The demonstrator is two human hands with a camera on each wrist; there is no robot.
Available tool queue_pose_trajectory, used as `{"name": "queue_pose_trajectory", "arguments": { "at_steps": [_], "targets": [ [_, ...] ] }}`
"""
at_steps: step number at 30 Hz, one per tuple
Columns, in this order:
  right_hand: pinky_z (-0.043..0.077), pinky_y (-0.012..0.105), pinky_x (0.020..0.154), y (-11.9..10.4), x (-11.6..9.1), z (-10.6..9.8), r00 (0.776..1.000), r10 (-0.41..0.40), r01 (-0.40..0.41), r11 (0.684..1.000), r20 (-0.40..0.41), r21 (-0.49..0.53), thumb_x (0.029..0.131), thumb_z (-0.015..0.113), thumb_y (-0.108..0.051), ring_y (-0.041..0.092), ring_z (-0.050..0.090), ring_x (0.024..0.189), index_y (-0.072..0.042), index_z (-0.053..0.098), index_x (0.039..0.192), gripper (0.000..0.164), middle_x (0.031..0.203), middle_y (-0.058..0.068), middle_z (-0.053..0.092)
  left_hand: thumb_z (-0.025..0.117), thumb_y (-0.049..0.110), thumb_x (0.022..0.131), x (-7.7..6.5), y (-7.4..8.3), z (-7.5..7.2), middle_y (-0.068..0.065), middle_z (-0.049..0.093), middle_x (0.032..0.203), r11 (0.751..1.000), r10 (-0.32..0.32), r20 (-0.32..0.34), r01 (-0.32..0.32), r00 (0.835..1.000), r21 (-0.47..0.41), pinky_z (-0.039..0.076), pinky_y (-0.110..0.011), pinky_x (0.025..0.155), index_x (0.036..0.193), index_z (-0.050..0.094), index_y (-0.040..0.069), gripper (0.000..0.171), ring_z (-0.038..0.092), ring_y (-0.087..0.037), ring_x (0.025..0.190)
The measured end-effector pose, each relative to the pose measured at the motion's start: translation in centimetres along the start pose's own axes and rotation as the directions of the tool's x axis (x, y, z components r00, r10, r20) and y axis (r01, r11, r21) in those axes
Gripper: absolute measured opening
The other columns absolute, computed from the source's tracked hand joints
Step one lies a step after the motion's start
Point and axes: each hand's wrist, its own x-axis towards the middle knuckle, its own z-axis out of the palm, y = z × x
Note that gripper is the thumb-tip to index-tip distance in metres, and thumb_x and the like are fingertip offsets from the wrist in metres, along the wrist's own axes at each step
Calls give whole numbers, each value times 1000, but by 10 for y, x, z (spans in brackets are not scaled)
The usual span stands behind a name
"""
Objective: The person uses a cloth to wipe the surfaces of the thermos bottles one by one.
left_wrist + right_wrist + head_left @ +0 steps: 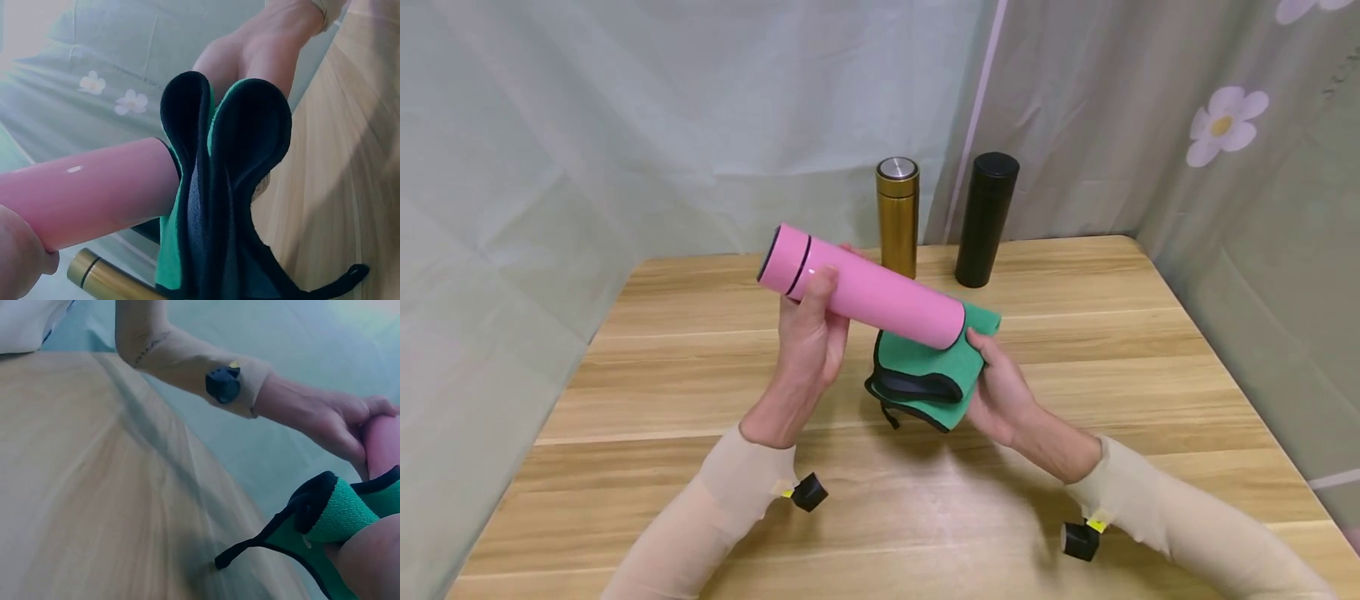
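A pink thermos bottle (880,292) is held tilted above the table, its dark-ended cap up to the left. My left hand (808,333) grips it near the cap, thumb across the front. My right hand (1003,387) pinches a folded green cloth (925,358) with dark edging, thumb on top, beside the bottle's lower end. In the left wrist view the cloth (219,187) shows looped folds and a dark lining, and the bottle's end (156,175) touches it. A short black loop (234,553) hangs from the cloth in the right wrist view.
A gold thermos (898,221) and a black thermos (987,221) stand upright at the table's back edge, the black one to the right. The wooden table (685,375) lies beneath my hands. Curtains (737,108) hang behind it and at both sides.
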Motion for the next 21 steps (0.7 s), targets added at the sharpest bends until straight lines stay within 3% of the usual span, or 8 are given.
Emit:
{"name": "queue_pose_trajectory", "arguments": {
  "at_steps": [5, 15, 21],
  "targets": [
    [44, 32, 110, 4, -5, 3, 1000, 5, -5, 999, -2, -37, 115, 25, -34, 13, 52, 130, -17, 32, 145, 35, 141, -1, 47, 80, 11, 90, 2, -1, -2, -13, 62, 117, 998, 38, -6, -38, 999, 43, 45, -49, 110, 126, 54, 9, 44, 59, -29, 112],
    [39, 34, 115, 4, -15, 8, 1000, 15, -16, 998, -18, -61, 115, 24, -33, 17, 40, 141, -20, 24, 151, 38, 156, 2, 33, 64, -5, 92, 3, -3, -1, -12, 59, 118, 991, 103, -57, -97, 993, 97, 44, -47, 111, 124, 56, 9, 36, 60, -28, 111],
    [38, 31, 114, 1, -22, 8, 998, -45, 41, 993, -34, -114, 115, 26, -35, 15, 40, 137, -19, 29, 146, 34, 149, -1, 37, 68, -8, 90, 4, -6, -2, -13, 61, 114, 984, 143, -77, -133, 987, 120, 46, -48, 109, 123, 56, 7, 38, 61, -28, 108]
  ]
}}
